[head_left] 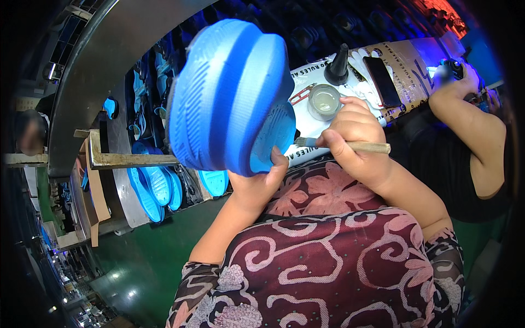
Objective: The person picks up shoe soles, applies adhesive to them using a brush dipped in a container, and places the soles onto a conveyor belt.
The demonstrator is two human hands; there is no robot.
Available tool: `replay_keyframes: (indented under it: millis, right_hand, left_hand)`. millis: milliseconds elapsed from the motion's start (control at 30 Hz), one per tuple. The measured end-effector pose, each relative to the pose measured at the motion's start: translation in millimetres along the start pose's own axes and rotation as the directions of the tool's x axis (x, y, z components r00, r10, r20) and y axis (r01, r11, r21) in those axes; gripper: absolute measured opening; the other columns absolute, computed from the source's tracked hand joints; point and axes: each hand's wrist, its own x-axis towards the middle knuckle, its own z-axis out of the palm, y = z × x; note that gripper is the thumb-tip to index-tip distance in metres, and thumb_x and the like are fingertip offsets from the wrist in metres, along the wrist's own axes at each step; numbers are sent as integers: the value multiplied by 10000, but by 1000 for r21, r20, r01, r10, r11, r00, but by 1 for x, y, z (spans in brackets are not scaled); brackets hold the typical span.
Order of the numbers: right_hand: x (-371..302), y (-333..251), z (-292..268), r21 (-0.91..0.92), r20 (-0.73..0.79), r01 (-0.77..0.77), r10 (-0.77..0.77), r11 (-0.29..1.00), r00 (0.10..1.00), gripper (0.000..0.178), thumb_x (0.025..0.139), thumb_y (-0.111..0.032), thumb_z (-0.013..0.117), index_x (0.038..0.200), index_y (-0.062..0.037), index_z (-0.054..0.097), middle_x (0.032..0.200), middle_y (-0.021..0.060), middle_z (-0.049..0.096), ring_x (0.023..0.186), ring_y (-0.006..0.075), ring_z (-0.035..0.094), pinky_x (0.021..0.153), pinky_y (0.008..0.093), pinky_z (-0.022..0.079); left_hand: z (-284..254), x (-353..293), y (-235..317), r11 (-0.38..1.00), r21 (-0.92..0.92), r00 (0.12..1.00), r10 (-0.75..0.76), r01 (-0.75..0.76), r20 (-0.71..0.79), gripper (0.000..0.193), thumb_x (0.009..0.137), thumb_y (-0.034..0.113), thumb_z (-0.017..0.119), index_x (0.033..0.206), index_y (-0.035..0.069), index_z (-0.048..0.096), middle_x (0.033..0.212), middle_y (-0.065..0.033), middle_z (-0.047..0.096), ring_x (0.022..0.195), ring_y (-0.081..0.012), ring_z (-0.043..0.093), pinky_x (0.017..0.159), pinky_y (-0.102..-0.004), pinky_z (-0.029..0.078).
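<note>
Two hands, head view: left hand [257,188] and right hand [356,131], both grasping.
Blue shoe [232,98]: ribbed, left of the jar [324,103]; gripped from below by the left hand, thumb against its inner side.
Brush [373,147]: wooden-handled, pinched in the right hand, on the wearer's side of the jar; bristles directed at the shoe, contact not discernible.
Jar: clear, upright on the white-covered bench [307,124].
Black cone [337,66]: just beyond the jar.
Red-handled tool [301,95]: just left of the jar.
Phone [382,82]: right of the jar.
</note>
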Motion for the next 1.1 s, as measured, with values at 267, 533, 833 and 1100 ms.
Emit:
replay_keyframes:
  millis: [267,533,833,1100]
  right_hand:
    - [1,-4,3,35,-48,-41,43,999,998,215,847,-148,618,647,-80,658,590,36,567,630,230,562,871,393,409]
    - [1,-5,1,14,30,-63,62,998,998,216,857,-166,618,664,-78,660,590,34,564,636,229,561,866,391,410]
    - [7,-8,11,-125,-74,115,-124,986,989,127,751,-161,710,663,-106,637,604,0,539,633,199,522,886,389,372]
    - [4,-13,5,-251,-78,164,-189,954,979,117,685,-140,743,646,-105,638,621,-11,552,649,181,530,917,421,361]
  left_hand:
    - [-2,6,8,994,87,996,65,-70,59,258,728,-36,651,985,-44,632,898,-147,642,771,-262,643,691,-345,505]
    - [-4,-5,3,999,52,999,12,-15,50,225,738,-29,671,962,-7,671,851,-136,650,739,-275,637,648,-363,501]
    - [-4,-8,-5,978,168,988,105,-124,115,236,788,-51,612,1023,-38,593,961,-103,628,831,-197,609,751,-299,492]
    - [1,-8,-6,990,116,990,70,-84,121,234,773,-68,608,1004,-42,590,944,-110,626,814,-192,604,735,-298,491]
